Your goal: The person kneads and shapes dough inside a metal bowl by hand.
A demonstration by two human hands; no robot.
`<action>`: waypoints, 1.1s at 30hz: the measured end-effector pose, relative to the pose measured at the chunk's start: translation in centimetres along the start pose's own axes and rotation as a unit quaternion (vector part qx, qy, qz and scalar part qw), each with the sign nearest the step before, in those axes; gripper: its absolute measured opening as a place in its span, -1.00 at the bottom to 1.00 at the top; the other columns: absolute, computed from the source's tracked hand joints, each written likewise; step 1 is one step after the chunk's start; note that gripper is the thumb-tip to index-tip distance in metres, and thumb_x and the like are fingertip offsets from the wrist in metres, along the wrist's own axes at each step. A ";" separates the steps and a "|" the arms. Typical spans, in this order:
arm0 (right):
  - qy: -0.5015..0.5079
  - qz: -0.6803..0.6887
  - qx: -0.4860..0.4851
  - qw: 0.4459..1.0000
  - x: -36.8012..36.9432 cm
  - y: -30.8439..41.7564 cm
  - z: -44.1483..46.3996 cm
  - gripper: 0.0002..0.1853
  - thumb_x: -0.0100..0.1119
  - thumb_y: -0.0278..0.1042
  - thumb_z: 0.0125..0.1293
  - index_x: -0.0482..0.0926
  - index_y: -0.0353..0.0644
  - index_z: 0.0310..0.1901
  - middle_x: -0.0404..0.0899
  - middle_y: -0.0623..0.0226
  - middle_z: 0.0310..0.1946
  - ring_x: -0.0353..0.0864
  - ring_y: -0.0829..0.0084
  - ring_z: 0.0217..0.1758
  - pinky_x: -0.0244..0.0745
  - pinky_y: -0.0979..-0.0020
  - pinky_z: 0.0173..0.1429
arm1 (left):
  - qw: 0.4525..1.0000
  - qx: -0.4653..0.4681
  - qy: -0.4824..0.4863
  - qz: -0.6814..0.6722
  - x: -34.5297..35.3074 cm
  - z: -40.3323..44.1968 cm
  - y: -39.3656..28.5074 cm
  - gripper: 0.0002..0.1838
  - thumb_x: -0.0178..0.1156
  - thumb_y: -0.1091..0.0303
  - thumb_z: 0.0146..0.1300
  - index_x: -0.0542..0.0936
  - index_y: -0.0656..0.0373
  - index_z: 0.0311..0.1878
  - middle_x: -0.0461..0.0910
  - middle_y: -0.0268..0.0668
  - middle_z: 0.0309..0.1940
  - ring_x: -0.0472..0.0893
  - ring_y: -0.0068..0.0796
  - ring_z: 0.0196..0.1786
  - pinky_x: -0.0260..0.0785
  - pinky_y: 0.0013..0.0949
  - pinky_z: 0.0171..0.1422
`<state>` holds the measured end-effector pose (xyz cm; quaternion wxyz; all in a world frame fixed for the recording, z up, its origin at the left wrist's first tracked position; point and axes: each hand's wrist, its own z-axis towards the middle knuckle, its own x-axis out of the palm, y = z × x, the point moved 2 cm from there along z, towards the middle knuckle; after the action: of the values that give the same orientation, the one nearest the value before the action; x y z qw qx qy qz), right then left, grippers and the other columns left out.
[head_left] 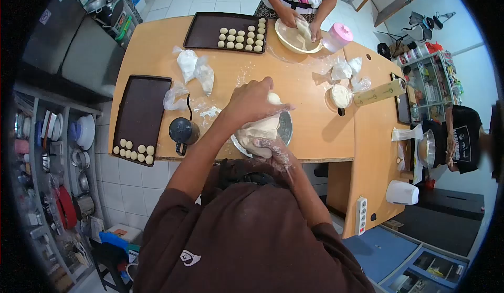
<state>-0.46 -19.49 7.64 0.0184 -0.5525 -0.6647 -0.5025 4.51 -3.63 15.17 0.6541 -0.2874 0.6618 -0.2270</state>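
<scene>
Over a metal bowl near the table's front edge, my two hands hold a lump of pale dough. My left hand grips its upper part, and a small rounded bulge of dough shows between the thumb and forefinger. Flour-dusted, my right hand curls around the lower end of the lump. Part of the bowl is hidden by the dough and hands. A dark tray at left bears several dough balls.
Close on the left stands a black appliance with a cord. Flour bags lie behind it. Across the table, a co-worker's hands work dough in a cream bowl beside another tray. A wrap roll stands right.
</scene>
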 end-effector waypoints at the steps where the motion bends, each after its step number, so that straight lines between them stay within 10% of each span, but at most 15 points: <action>1: 0.003 0.010 0.001 1.000 0.1 -0.1 -0.2 -0.34 0.46 -0.38 0.17 0.38 -0.21 0.28 0.63 0.27 -0.10 0.63 0.53 -0.29 0.48 0.54 -0.45 | 0.999 -0.012 -0.012 0.035 -0.1 -0.1 -0.2 -0.13 0.35 -0.50 -0.03 0.71 0.33 -0.20 0.74 0.06 -0.22 0.73 0.06 -0.13 0.53 -0.02 0.08; 5: -0.041 -0.017 -0.015 0.999 0.6 0.2 -0.5 -0.41 0.41 -0.38 0.23 0.38 -0.22 0.26 0.63 0.26 -0.13 0.61 0.56 -0.39 0.39 0.58 -0.58 | 0.982 -0.084 0.166 -0.023 0.1 0.7 0.6 0.00 0.26 -0.62 -0.05 0.70 0.38 -0.15 0.71 0.11 -0.13 0.71 0.05 0.00 0.50 0.00 0.16; 25: -0.150 -0.033 0.044 0.987 -1.4 -0.1 2.0 -0.68 0.29 -0.13 0.40 0.57 -0.23 -0.05 0.58 0.33 -0.43 0.45 0.60 -0.58 0.18 0.63 -0.66 | 0.989 -0.145 -0.035 0.000 7.9 6.9 7.7 -0.31 0.31 -0.20 0.19 0.67 0.44 -0.53 0.65 0.22 -0.50 0.71 0.15 -0.32 0.53 0.03 -0.15; 28: -0.163 -0.044 0.030 0.985 -1.5 0.3 1.8 -0.68 0.30 -0.13 0.40 0.57 -0.23 -0.07 0.57 0.33 -0.43 0.45 0.60 -0.58 0.18 0.62 -0.66 | 0.981 -0.195 0.019 -0.005 7.3 8.2 7.6 -0.34 0.34 -0.14 0.20 0.69 0.49 -0.20 0.70 0.24 -0.13 0.70 0.18 0.01 0.54 0.00 0.14; 33: -0.203 -0.102 0.053 0.973 -1.0 0.3 0.7 -0.69 0.31 -0.15 0.39 0.55 -0.24 -0.09 0.54 0.36 -0.48 0.43 0.60 -0.59 0.17 0.59 -0.67 | 0.977 -0.214 0.008 0.009 8.5 8.7 9.5 -0.33 0.33 -0.14 0.22 0.69 0.49 -0.17 0.69 0.24 -0.10 0.70 0.18 0.03 0.54 0.00 0.15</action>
<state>0.50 -19.75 6.91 -0.1386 -0.5707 -0.7330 -0.3433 12.59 -1.78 2.09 0.5743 -0.4125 0.7029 -0.0768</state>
